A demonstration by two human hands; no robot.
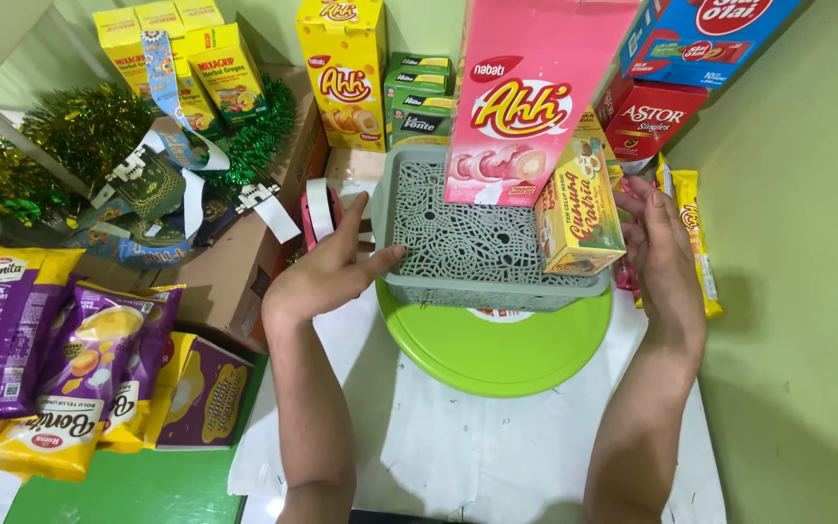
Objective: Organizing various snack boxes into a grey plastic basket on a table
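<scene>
grey lattice basket [458,243] on green plate [497,349], steadied by flat open left hand [327,277]; right hand [666,243] open beside it.

Pink box [526,97] top cut off; green plate [497,349] half hidden.

This looks like a home corner used for packing snack hampers. Cardboard snack boxes, yellow [344,73], green [419,97] and red [647,116], stand against a pale green wall [788,194]. Purple-and-yellow crisp bags [46,359], green tinsel garland [80,131], patterned ribbon [172,92] and a pink tape dispenser [320,213] lie about.
</scene>
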